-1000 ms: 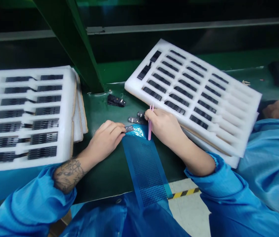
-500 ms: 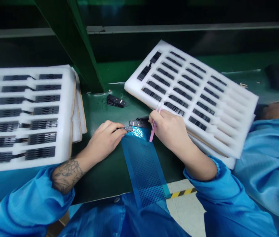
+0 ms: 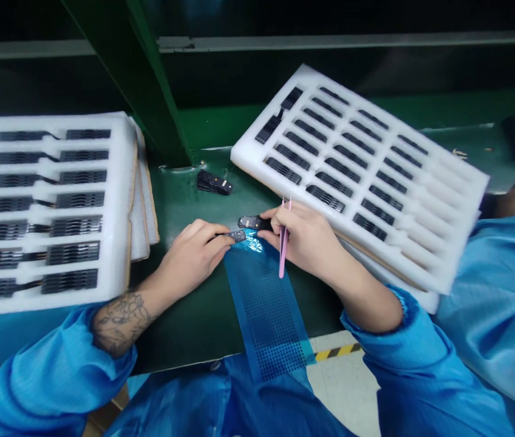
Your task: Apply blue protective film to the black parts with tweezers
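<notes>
Left grip is pinched on a small black part at the blue strip's far left corner, right grip closed around pink tweezers and a second black piece — juggling both, one loose finger could drop something.

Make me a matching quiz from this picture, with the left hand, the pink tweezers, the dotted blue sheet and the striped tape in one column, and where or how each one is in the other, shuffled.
1. Left hand
2. Pink tweezers
3. Dotted blue sheet
4. Striped tape

A. Reaching over the front edge of the green bench
B. Down on the pale floor
C. Pinching a small dark part
D. Held in the right hand

Pairs: 1-C, 2-D, 3-A, 4-B
</notes>
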Demonstrator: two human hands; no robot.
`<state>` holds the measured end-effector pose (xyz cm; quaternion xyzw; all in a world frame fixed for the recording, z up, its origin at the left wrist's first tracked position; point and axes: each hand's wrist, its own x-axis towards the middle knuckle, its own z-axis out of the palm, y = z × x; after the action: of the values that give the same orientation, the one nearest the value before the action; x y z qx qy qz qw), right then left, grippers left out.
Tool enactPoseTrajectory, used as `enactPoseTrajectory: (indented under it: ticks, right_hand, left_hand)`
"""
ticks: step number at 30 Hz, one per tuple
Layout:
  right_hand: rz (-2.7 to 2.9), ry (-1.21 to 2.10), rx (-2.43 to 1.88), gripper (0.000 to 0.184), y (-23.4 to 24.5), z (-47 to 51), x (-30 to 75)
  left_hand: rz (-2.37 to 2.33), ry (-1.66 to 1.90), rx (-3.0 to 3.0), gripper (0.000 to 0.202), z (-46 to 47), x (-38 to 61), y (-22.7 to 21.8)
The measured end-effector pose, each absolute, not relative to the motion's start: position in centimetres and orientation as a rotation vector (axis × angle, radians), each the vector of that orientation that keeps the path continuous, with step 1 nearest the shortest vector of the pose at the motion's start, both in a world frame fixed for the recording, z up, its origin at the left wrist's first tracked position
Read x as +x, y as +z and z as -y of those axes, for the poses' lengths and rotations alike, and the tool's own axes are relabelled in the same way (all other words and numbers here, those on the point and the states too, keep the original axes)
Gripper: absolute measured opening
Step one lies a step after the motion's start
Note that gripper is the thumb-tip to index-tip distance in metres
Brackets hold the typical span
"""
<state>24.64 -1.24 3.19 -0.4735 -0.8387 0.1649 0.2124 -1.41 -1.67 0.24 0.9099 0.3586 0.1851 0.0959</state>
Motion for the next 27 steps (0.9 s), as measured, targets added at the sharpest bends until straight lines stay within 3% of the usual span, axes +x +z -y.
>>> enactPoseTrajectory:
  ticks: [5,10,15,19,22,24,27]
  right_hand:
    - [2.49,0.395,-1.305,0.012,3.0,0.9,24.5]
    - [2.439,0.4,-1.334,0.017,2.4,0.1,24.5]
    - [2.076,0.794,-1.043,0.013,2.8,1.7,24.2]
    - [1.535,1.471,-0.818,0.051,2.2,3.6,22.9]
    - [1.524,1.536,-0.889,0.068,1.2,3.5,22.1]
    - [1.562,1.478,-0.939,0.064,0.9,3.0,21.9]
    - [1.566,1.467,-0.998,0.044,1.0,2.4,21.9]
  left_hand:
    - [-1.066,0.555,2.673,0.019,1.8,-1.4,0.3]
    - [-1.147,0.552,2.659,0.021,2.0,-1.4,0.5]
    - [-1.075,0.529,2.599,0.021,2.0,-1.6,0.5]
    - [-1.045,0.581,2.586,0.026,1.9,-1.9,0.2]
    - [-1.071,0.579,2.564,0.026,1.9,-1.8,0.1]
    - [-1.073,0.59,2.547,0.026,1.8,-1.8,0.1]
    - [-1.078,0.6,2.547,0.027,1.8,-1.7,0.1]
